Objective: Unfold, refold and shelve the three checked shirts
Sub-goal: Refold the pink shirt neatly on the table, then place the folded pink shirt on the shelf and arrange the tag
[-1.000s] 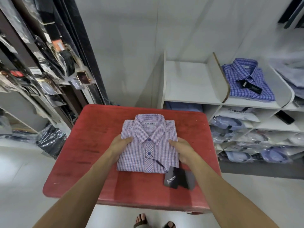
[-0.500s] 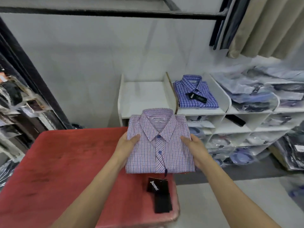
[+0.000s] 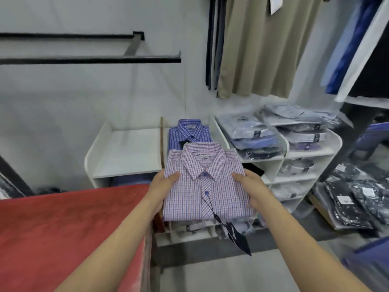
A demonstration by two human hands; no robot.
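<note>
White shelving (image 3: pixel 126 150) fills the middle of a clothing shop, with a red-topped table (image 3: pixel 63 228) at seven o'clock in the view, hanging garments (image 3: pixel 263 49) at one o'clock and stacks of bagged shirts (image 3: pixel 273 131) at three o'clock. Held in the air between the table edge and the shelving is the pink checked shirt (image 3: pixel 202 182), folded into a flat rectangle with the collar uppermost and a dark swing tag (image 3: pixel 235 234) dangling from its placket at five o'clock. The left hand (image 3: pixel 163 184) grips the shirt's left edge, thumb on top and curled over the cloth, the other fingers hidden beneath; the right hand (image 3: pixel 250 186) does the same on the right edge, thumb across the front and fingers underneath. Just behind the collar, at twelve o'clock, a blue checked shirt (image 3: pixel 189 133) already lies in a top compartment, while the compartment to its left, at ten o'clock, holds nothing visible. The shirt looks light and soft, so the fold probably keeps its shape only while both sides are supported; a one-sided grasp would likely let it sag and slide open. Holding at mid-length on both edges, palms under the layers, seems the safest hold, and the loose tag could snag on a shelf divider as the shirt goes in.
</note>
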